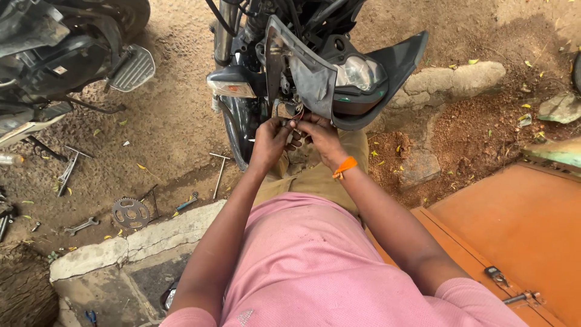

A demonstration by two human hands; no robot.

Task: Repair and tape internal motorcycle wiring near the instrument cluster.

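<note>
Both hands, left hand (pixel 270 138) and right hand (pixel 319 134), pinch thin, limp wires (pixel 296 112) just above them behind the headlight cowl (pixel 339 85); likely fragile, best gripped by their insulation.

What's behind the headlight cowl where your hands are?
Thin wires hang behind the cowl, with the left hand and right hand pinching them. Where they connect is hidden by the cowl.

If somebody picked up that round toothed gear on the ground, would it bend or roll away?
The sprocket looks like thick metal, so it is probably stiff and heavy for its size. It lies flat on the dirt, so it likely stays put, though set on edge it could roll.
</note>
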